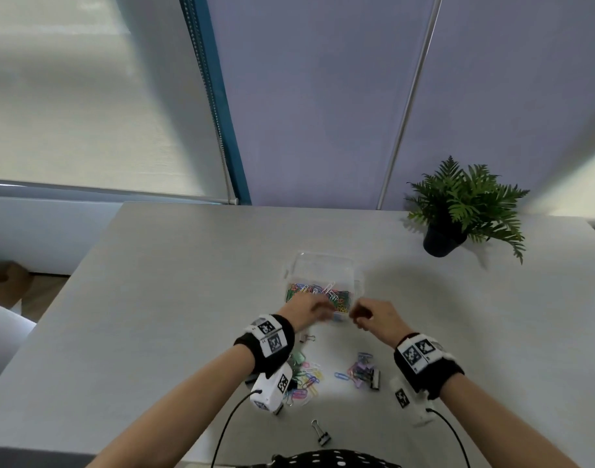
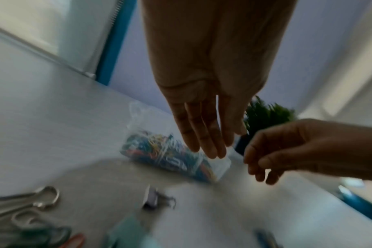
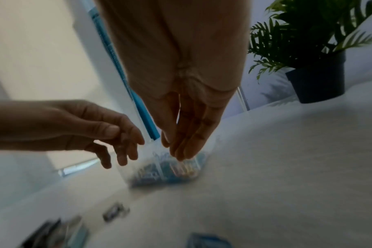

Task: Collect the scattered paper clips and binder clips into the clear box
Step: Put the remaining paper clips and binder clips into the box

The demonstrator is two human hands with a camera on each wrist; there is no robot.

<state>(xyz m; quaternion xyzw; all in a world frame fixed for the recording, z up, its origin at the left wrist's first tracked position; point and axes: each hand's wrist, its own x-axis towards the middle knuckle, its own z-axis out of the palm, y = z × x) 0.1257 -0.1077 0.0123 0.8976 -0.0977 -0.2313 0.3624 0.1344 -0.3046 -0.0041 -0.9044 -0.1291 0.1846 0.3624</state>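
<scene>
In the head view, the left hand (image 1: 306, 310) and the right hand (image 1: 373, 315) are held side by side at the near edge of the clear box (image 1: 323, 268), which is set on the grey table (image 1: 154, 298) and is partly filled with coloured paper clips (image 1: 318, 292). Behind the wrists, nearer the body, loose paper clips (image 1: 306, 380) are scattered beneath the left wrist, a cluster of binder clips (image 1: 363, 369) lies beside the right wrist, and a single black binder clip (image 1: 321, 434) lies nearest the body. A potted fern (image 1: 465, 207) stands far beyond the right hand.

In the left wrist view, the left hand (image 2: 204, 120) is seen with fingers straight and close together, nothing held, their tips just over the box (image 2: 176, 156). The right hand (image 2: 287, 151) is loosely curled beside it; nothing is seen in it.

In the right wrist view, the right hand's (image 3: 187, 117) fingers are extended downward over the box (image 3: 164, 167), empty, though blurred.
</scene>
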